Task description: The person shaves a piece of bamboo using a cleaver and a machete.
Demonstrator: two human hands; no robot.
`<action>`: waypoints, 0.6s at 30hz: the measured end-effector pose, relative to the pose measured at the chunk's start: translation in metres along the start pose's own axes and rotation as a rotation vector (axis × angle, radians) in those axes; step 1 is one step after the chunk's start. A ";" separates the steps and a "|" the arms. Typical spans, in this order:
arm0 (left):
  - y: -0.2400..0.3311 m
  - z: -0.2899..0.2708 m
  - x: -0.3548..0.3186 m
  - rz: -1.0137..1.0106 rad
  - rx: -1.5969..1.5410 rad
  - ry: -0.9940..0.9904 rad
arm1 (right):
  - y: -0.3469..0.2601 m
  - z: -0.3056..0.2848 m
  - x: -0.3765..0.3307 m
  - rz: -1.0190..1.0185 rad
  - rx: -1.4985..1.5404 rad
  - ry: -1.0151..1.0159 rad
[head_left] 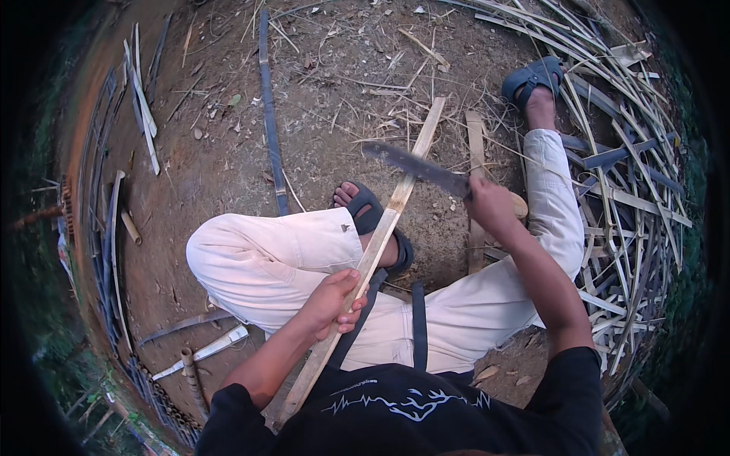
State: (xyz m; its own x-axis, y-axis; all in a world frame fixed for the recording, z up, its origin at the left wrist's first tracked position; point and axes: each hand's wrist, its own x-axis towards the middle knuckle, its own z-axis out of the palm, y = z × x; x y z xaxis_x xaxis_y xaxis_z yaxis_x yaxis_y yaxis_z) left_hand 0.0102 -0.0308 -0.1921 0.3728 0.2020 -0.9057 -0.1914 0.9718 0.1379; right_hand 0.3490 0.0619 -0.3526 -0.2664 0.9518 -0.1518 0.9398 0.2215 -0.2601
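A long, pale split-bamboo strip (391, 209) slants from beside my left hip, over my lap and past my sandalled foot. My left hand (334, 304) is wrapped around its lower half. My right hand (493, 207) grips a machete (414, 166) by the handle, whose light wooden end shows behind the fist. The dark, slightly blurred blade points left and crosses over the upper part of the strip. Whether its edge touches the bamboo I cannot tell. A darker node band marks the strip just below the blade.
A tangled heap of split bamboo (623, 197) lies along the right, beside my outstretched leg. A flat wooden strip (476, 144) rests between blade and leg. One dark bamboo strip (270, 114) lies ahead on the dirt, among shavings. More dark strips (99, 213) line the left.
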 end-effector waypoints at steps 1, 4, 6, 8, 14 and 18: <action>0.005 0.003 -0.002 -0.007 -0.003 -0.007 | 0.014 -0.001 0.013 0.032 0.003 -0.007; 0.012 -0.010 -0.003 -0.004 -0.031 -0.039 | 0.000 -0.010 0.011 0.015 0.041 -0.001; 0.014 -0.014 -0.006 -0.019 -0.037 -0.032 | -0.024 -0.016 -0.005 -0.163 0.110 -0.019; 0.013 -0.007 -0.013 -0.049 -0.026 0.015 | -0.026 -0.013 -0.015 -0.421 0.108 0.118; 0.020 -0.003 -0.010 -0.042 -0.033 0.000 | 0.024 -0.001 0.037 0.060 -0.014 0.001; 0.019 -0.001 -0.015 -0.057 -0.071 0.012 | -0.017 -0.010 -0.001 -0.306 0.055 0.074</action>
State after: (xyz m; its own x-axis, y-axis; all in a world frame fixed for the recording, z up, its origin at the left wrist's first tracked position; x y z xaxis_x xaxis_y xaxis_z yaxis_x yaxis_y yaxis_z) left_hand 0.0003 -0.0158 -0.1765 0.3738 0.1444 -0.9162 -0.2340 0.9705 0.0575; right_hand 0.3352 0.0594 -0.3387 -0.5170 0.8559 0.0104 0.8047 0.4902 -0.3349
